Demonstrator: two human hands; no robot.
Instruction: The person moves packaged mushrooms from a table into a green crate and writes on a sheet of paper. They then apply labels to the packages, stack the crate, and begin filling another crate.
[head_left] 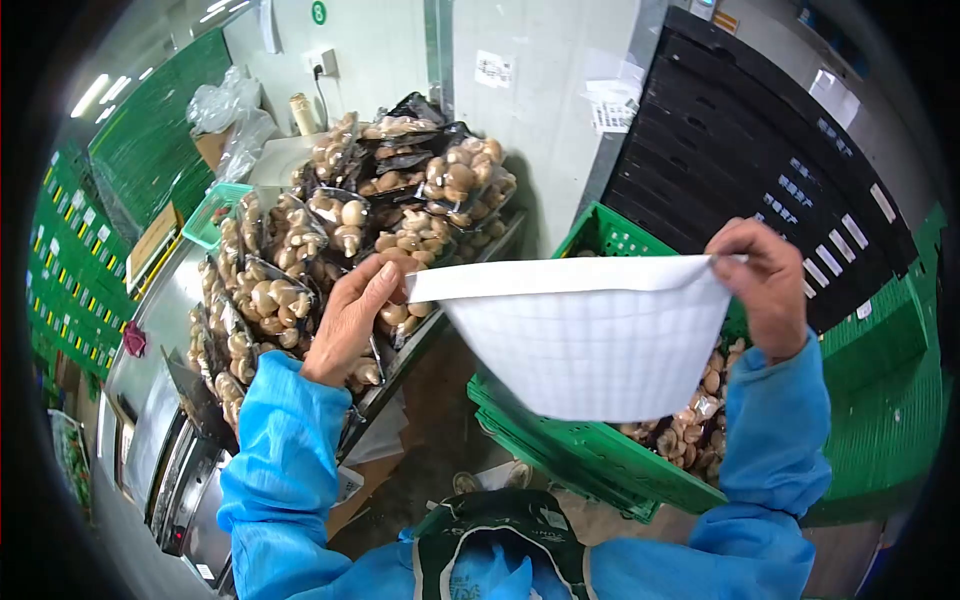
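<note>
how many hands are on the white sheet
2. The left hand grips the left end of the white sheet, near the bagged mushrooms; the right hand pinches its top right corner.

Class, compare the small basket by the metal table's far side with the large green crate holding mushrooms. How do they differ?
Colour: the small basket is pale mint; the large crate is deeper green.
Size: the basket looks much smaller than the crate.
View: the white sheet hides part of the crate, while it leaves the basket uncovered.
Shared: both are greenish and open-topped.
</note>
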